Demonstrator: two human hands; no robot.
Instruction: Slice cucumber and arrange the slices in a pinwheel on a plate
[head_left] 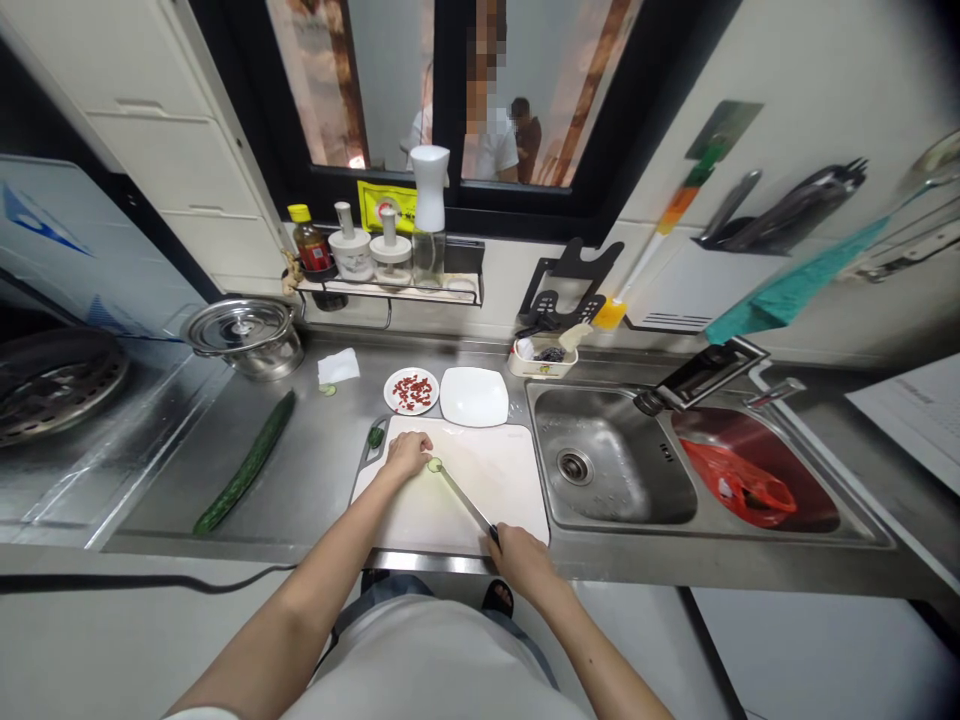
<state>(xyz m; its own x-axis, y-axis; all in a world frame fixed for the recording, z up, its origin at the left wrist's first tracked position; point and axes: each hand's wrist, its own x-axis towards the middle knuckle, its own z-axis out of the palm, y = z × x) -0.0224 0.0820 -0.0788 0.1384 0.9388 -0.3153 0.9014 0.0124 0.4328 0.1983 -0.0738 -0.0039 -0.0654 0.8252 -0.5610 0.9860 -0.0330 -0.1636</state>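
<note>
My right hand (523,566) grips the black handle of a kitchen knife (466,502) over the white cutting board (495,465). The blade slants up and left, its tip at a pale green cucumber slice (434,465). On the board's left part, my left hand (409,455) has its fingers bent together beside that slice; what is under them, if anything, is hidden. A dark green cucumber end (376,436) lies by the board's handle hole. Farther left, a long whole cucumber (246,465) rests on the steel counter (172,440).
Behind the board stand a plate of chopped red pieces (412,391) and a white square plate (474,397). To the right is a steel sink (611,455) with a red plastic bag (739,485). A lidded pot (247,335) and a white paper (339,366) sit at left.
</note>
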